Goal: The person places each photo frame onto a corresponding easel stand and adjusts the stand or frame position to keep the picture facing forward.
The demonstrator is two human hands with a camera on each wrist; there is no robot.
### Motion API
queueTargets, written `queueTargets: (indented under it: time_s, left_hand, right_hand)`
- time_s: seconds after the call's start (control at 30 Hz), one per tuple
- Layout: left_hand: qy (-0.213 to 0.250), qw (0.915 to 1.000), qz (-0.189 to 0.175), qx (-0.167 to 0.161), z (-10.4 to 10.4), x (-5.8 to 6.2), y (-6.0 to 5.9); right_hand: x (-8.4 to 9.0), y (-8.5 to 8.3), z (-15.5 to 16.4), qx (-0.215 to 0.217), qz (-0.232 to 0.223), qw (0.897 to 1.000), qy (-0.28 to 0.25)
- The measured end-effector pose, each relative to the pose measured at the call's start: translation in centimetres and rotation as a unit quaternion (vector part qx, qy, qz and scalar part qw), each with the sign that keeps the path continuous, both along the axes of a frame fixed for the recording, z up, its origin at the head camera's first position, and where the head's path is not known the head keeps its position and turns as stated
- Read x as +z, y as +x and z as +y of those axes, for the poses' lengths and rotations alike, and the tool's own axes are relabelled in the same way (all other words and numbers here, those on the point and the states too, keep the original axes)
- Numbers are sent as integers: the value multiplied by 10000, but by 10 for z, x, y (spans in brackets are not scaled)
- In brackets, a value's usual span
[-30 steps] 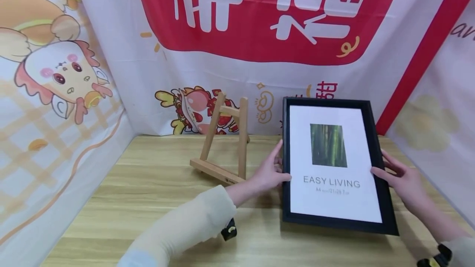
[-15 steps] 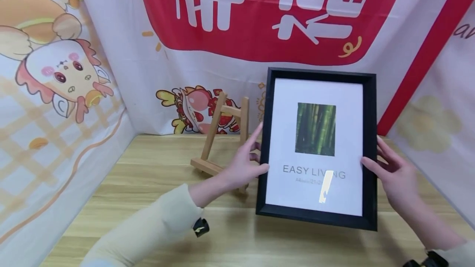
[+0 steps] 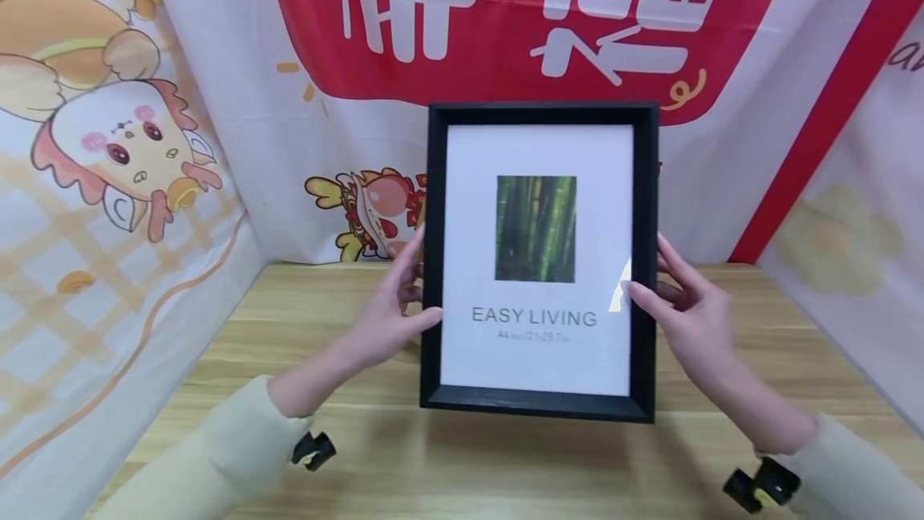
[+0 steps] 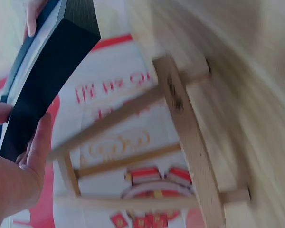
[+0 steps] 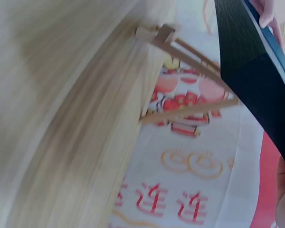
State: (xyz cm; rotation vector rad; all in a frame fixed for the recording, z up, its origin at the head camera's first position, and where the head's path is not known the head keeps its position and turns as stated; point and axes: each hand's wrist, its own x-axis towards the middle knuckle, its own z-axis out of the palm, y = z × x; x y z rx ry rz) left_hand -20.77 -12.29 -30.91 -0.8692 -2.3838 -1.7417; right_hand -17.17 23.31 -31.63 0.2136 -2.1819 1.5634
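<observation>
A black picture frame (image 3: pixel 537 263) with a white mat, a green bamboo photo and the words EASY LIVING is held upright above the table, facing me. My left hand (image 3: pixel 415 291) grips its left edge, thumb on the front and fingers behind. On the right edge my right hand (image 3: pixel 660 287) grips the same way. In the left wrist view my left hand (image 4: pixel 14 175) clasps the frame's dark side (image 4: pixel 47 71); a wooden easel (image 4: pixel 180 123) stands behind. The right wrist view shows the frame's edge (image 5: pixel 256 61) and the easel (image 5: pixel 190 61). From the head view the easel is hidden behind the frame.
A wooden table (image 3: pixel 505 464) lies beneath the frame. Printed cloth banners (image 3: pixel 180 143) with cartoon figures and a red sign wall in the left, back and right sides. Black wrist mounts (image 3: pixel 312 449) sit on both cream sleeves.
Both hands lifted the frame off the table at the right and carried it left and upward. It now stands upright in front of the easel and hides it.
</observation>
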Motion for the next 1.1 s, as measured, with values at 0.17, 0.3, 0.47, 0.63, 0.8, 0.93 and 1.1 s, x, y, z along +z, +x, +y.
queueTargets:
  time_s: [0.17,0.3,0.47,0.63,0.8,0.93,1.1]
  left_hand:
    - [-84,9995,291,24,-26,5,-18]
    - [-148,9981,586,123,-44,6,-36]
    - [-272,9966,717,307,-62,12,-55]
    - [-401,9962,695,348,-75,18,-73]
    - [-462,9946,774,521,-83,22,-92]
    - [-444,9943,690,674,-84,22,-101]
    - [-457,9948,487,771,-87,17,-110]
  right_hand:
    - [0,-14,-26,196,256,9992,-229]
    - [-4,-26,-49,243,565,9962,-612]
    - [-10,-42,-78,367,1163,9853,-1194]
    - [-15,-57,-97,342,1611,9777,-1304]
    - [-18,-65,-112,249,1442,9795,-1385]
    - [-12,-57,-126,164,1302,9811,-1423]
    - [-10,-49,-140,24,1411,9821,-1247]
